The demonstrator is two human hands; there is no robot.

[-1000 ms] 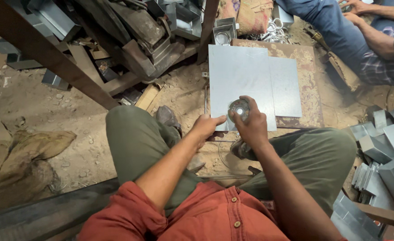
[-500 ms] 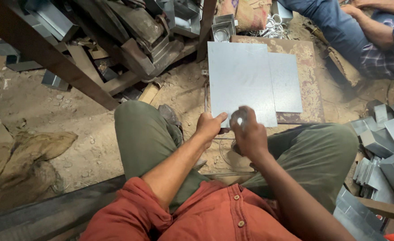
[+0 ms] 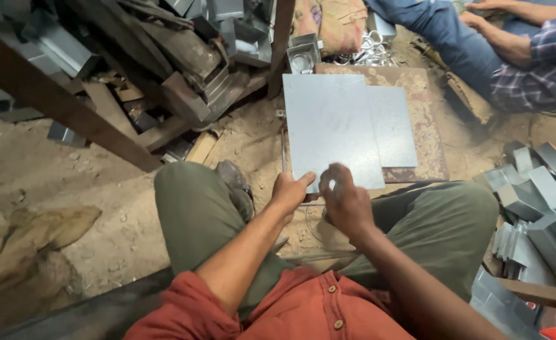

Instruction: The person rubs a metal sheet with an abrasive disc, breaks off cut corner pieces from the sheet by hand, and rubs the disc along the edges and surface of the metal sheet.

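Lowered since before, both hands, left (image 3: 288, 192) and right (image 3: 344, 200), grasp the metal sheet's (image 3: 331, 126) near edge.

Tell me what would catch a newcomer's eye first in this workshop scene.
Two flat grey metal sheets lie side by side on a worn board on the dirt floor, straight ahead. The person's left hand and right hand meet at the near edge of the bigger sheet, the right one blurred. Folded grey metal pieces pile up at right.

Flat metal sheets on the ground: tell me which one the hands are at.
The larger sheet, on the left. Its near edge meets the left hand and right hand. The smaller sheet lies beside it to the right, away from both hands.
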